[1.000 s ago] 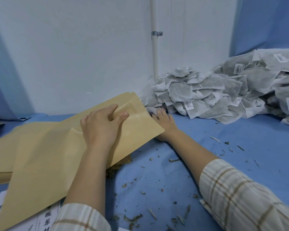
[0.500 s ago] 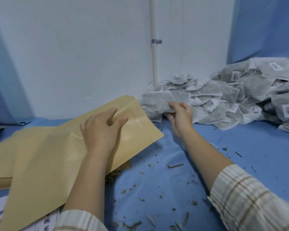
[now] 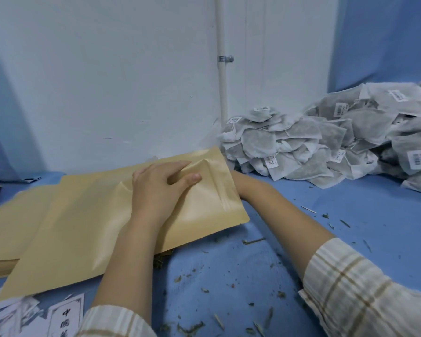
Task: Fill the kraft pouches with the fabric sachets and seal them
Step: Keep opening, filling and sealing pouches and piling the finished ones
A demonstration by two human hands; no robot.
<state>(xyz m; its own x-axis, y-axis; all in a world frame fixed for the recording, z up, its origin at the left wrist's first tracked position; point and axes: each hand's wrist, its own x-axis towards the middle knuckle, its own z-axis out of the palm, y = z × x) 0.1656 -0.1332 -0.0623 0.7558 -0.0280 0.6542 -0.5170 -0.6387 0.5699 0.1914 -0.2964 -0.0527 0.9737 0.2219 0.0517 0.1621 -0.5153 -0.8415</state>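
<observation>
Kraft pouch (image 3: 88, 227) hiding right hand; sachets (image 3: 326, 147) beyond.

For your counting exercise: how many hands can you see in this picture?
1 shows: the left hand grips the kraft pouch mouth. The right hand is hidden inside it.

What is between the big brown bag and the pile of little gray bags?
In the head view, the person's right wrist crosses that gap, its hand hidden inside the kraft pouch. Otherwise only bare blue tabletop separates it from the sachet pile.

Blue table (image 3: 350, 215): kraft pouches (image 3: 58, 227), sachet pile (image 3: 326, 142), herb bits (image 3: 192, 329).
</observation>
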